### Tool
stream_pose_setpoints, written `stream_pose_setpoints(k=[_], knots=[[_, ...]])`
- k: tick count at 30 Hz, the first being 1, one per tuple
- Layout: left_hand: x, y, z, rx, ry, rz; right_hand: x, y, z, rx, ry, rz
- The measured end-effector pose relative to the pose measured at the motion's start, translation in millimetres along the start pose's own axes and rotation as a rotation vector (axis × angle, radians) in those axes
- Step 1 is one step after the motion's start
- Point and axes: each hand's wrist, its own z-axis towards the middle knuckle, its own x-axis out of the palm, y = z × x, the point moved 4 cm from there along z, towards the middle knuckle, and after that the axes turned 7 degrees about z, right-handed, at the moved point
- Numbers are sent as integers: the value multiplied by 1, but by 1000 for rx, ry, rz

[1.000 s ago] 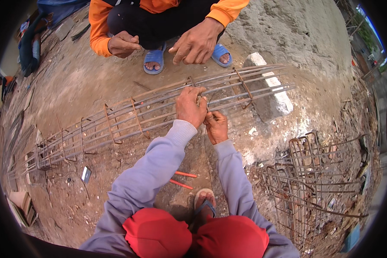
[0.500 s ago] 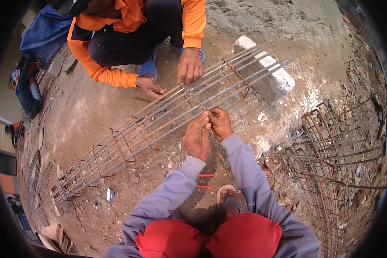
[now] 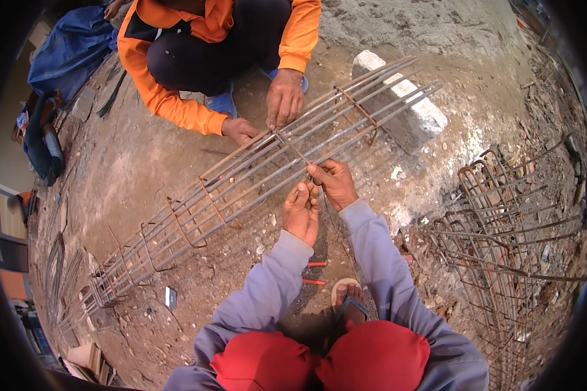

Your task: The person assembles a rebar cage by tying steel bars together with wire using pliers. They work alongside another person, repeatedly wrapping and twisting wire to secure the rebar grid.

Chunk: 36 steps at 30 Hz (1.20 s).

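A long rebar cage [image 3: 241, 189] of straight bars and square stirrups lies slantwise in front of me. My right hand [image 3: 334, 185] pinches the near corner of a stirrup [image 3: 291, 146] at the cage's near edge. Just below it, my left hand [image 3: 301, 214] is closed, its fingertips pinched on a thin dark wire [image 3: 336, 225] that trails down toward my feet. The wire's upper end is hidden by my fingers. Across the cage, a co-worker in an orange jacket has one hand [image 3: 285, 98] at the same stirrup's far end and the other hand [image 3: 241, 131] by the far bar.
A concrete block [image 3: 404, 104] props the cage's right end. Stacked bent stirrups and bars [image 3: 496, 221] lie at the right. Two red-orange handles [image 3: 314, 282] show on the ground near my foot [image 3: 351, 296]. A blue tarp [image 3: 72, 52] lies at the far left.
My left hand has dropped slightly away from the bar, while my right hand has shifted up and left onto the stirrup corner. The co-worker's lower hand has moved right along the far bar.
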Motion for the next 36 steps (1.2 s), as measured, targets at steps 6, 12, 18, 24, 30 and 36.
stream_pose_setpoints(k=[6,12,18,24,30,36], knots=[[-14,-10,41,-66,33,-125,8,6,-6,-20,-70,-101],[1,-15,23,180,-30,-52,6,3,-5,10,-67,-24],[-4,-25,30,479,76,209,14,4,-6,-13,-55,0],[0,-31,42,57,146,-22,14,3,-9,7,-76,63],[-6,-38,69,-62,372,73,16,3,-7,10,-50,56],[-8,-29,36,-5,50,391,10,-1,-6,2,-65,47]])
